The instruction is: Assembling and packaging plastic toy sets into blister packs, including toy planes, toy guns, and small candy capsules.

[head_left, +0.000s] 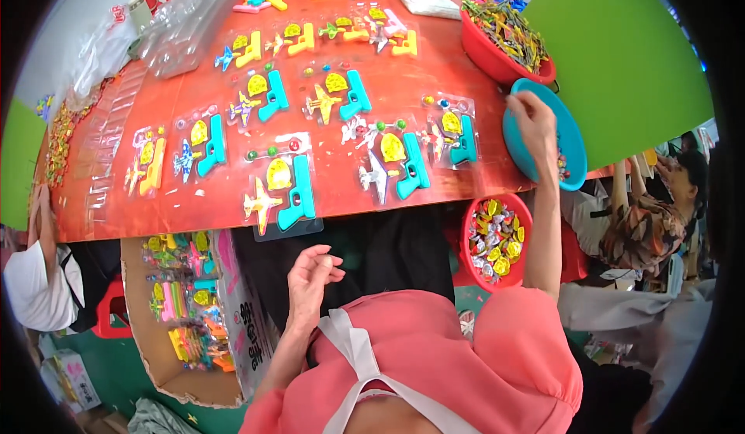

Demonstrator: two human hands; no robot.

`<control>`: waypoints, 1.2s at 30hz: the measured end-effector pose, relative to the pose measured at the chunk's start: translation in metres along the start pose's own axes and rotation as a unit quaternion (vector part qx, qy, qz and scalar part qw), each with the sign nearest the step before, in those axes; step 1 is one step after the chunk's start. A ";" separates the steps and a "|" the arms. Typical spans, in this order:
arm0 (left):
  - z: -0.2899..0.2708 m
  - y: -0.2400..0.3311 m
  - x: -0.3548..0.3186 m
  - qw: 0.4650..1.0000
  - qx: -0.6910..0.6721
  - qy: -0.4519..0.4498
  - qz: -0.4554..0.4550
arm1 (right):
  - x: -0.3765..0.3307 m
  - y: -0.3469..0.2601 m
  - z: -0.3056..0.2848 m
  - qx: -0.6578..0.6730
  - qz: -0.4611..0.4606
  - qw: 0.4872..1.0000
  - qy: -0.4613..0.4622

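Seen from above, a wide red desk (194, 209) fills the upper picture, its near edge running left to right just ahead of a person in a pink top. Rows of clear trays lie across it, each holding a toy pistol, a small plane and a yellow disc. At lower left, a cardboard box (159, 356) on the floor holds finished packs.

A blue bowl (570, 143) sits at the desk's right edge, partly overhanging it, with small beads inside. The right hand (534, 117) reaches up and away from the body to this bowl, the forearm running almost straight up the picture. Its fingers curl over the bowl's left rim; whether they pinch anything cannot be told. Above the bowl, a red bowl (497, 61) holds mixed toy planes. Below it, beside the right forearm, a smaller red tub (475, 213) holds wrapped pieces in yellow and silver.

The nearest tray (285, 193) lies at the desk's front edge, slightly overhanging it, with a teal pistol standing lengthwise toward the person and a yellow plane to its left. The left hand (310, 275) hangs loosely open and empty just below this tray, well nearer to it than the right hand. From the right hand, the tray lies far to the left and toward the body.
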State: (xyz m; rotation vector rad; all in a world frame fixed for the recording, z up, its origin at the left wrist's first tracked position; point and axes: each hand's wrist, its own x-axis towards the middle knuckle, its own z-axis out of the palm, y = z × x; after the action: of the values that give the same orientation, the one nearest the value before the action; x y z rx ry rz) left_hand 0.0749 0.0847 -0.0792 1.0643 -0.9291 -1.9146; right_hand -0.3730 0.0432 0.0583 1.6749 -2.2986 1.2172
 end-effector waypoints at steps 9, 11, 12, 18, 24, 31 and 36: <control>0.037 0.055 -0.014 0.992 0.035 -0.123 -0.006 | 0.176 0.010 0.179 0.103 0.098 0.983 -0.118; 0.038 0.064 -0.012 0.990 0.033 -0.137 0.008 | 0.208 0.032 0.210 0.067 0.140 0.982 -0.107; 0.039 0.068 -0.011 0.990 0.027 -0.138 0.005 | 0.221 0.043 0.222 0.040 0.159 0.980 -0.110; 0.033 0.079 0.000 0.992 0.007 -0.124 0.016 | 0.261 0.073 0.287 0.063 0.210 0.965 -0.147; 0.034 0.078 0.018 0.988 -0.008 -0.155 0.019 | 0.255 0.074 0.286 0.216 0.165 0.948 -0.164; 0.062 0.083 0.032 0.978 0.009 -0.207 -0.002 | 0.187 0.048 0.199 0.483 0.265 0.811 -0.195; 0.098 0.089 0.057 0.972 -0.052 -0.228 -0.025 | 0.131 0.047 0.155 0.551 0.215 0.780 -0.204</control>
State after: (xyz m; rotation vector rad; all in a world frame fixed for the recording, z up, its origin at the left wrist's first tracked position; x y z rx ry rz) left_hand -0.0108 0.0171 0.0150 0.5968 -1.0387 -2.2751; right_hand -0.4051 -0.1496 -0.0142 1.7554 -2.3862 3.0117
